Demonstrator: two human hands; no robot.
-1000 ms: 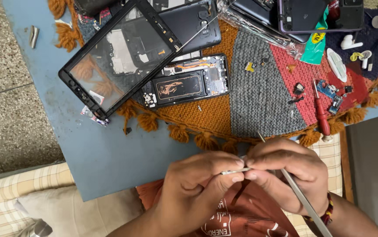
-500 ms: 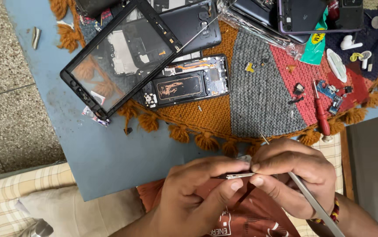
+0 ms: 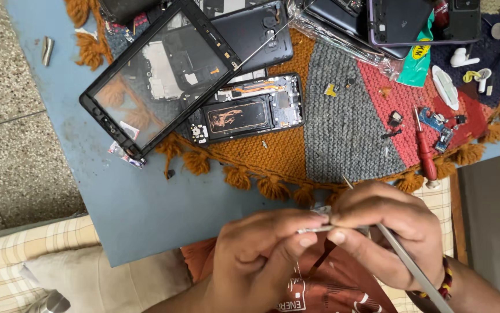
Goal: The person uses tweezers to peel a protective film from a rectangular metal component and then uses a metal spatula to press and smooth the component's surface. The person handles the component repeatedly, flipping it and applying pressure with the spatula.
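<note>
My left hand (image 3: 258, 258) and my right hand (image 3: 386, 235) meet below the blue table's front edge, fingertips together on a small thin silver part (image 3: 315, 229). The right hand also grips long metal tweezers (image 3: 404, 261); one end pokes up past the knuckles, the other runs down to the lower right. An opened phone body (image 3: 244, 115) with exposed boards lies on the knitted mat (image 3: 343, 116) above the hands, next to a black screen frame (image 3: 157, 81).
A red screwdriver (image 3: 425, 149), small loose parts, white earbuds (image 3: 464, 58), more phone shells (image 3: 401, 20) and a green packet (image 3: 417, 58) lie on the mat's right side. The blue table (image 3: 140, 203) has a checked cushion (image 3: 29, 243) below its left front edge and tiled floor at far left.
Both hands have shifted slightly downward while staying pinched together on the small part; the tweezers moved with them. The things on the table have not moved.
</note>
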